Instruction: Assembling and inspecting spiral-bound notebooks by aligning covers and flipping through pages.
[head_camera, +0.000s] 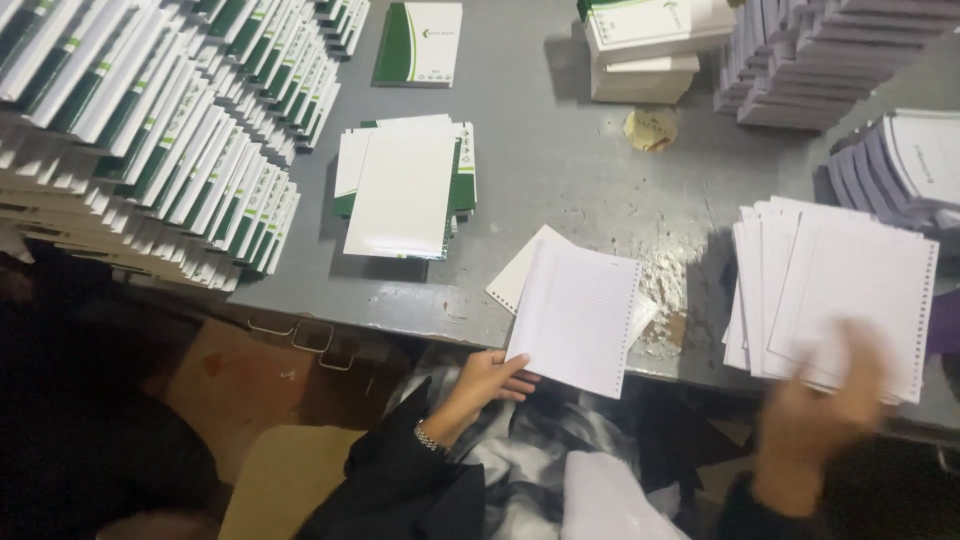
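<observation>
Two hands in view, low in frame. Left hand (490, 378) at the near tabletop edge, fingers pinching the lower left corner of a block of lined punched pages (578, 318); grip closed on that block. Block tilted, lying partly on the grey tabletop (560, 170), bottom end overhanging the edge toward the lap. Punch holes along its right side. Beneath it, a plain white sheet (520, 272) poking out at upper left. Bracelet (428, 437) on the left wrist, dark sleeve below.

Right hand (815, 415) blurred by motion, over the near edge of a fanned stack of punched loose pages (850, 290) at right; touching or just above, cannot tell. Grip state not readable through the blur.

Middle of tabletop: small stack of green-and-white covers (405, 190), topmost turned blank side up. Single green-and-white cover (420, 42) farther back. Left: long overlapping rows of green-and-white notebooks (170, 120), many deep. Back right: white boxes (650, 45), stacked; beside them, piles of grey-edged pads (820, 60) and another pile (905, 160) at far right. Crumpled yellowish scrap (650, 130) near the boxes. Scuffed, flaking patch (662, 290) on the tabletop between the block and the fanned stack.
</observation>
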